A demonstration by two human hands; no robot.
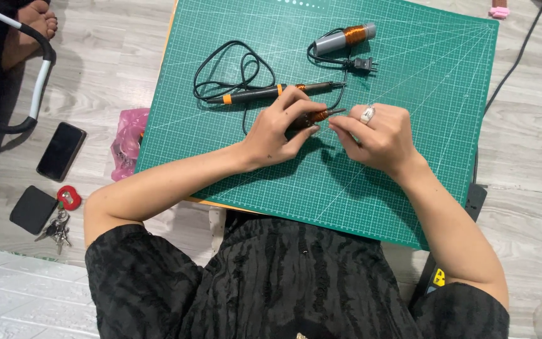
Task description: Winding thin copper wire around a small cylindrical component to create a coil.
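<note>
My left hand (280, 125) grips a small dark rod wound with copper wire (317, 116) over the green cutting mat (409, 125). My right hand (377, 135), with a ring on one finger, pinches at the rod's right tip, fingers closed on it or on a thin wire I cannot make out. Just behind my left hand lies a black and orange soldering iron (271, 93) with its black cord (233, 72) looped to the left. A grey cylinder wound with copper wire (345, 37) rests at the back, with a black plug (362, 63) beside it.
The mat sits on a low board over a pale wood floor. A pink plastic bag (127, 141) lies at the mat's left edge. A black phone (61, 150), a dark wallet (32, 209) and keys with a red tag (64, 213) lie on the floor. Another person's bare foot (29, 28) is at top left.
</note>
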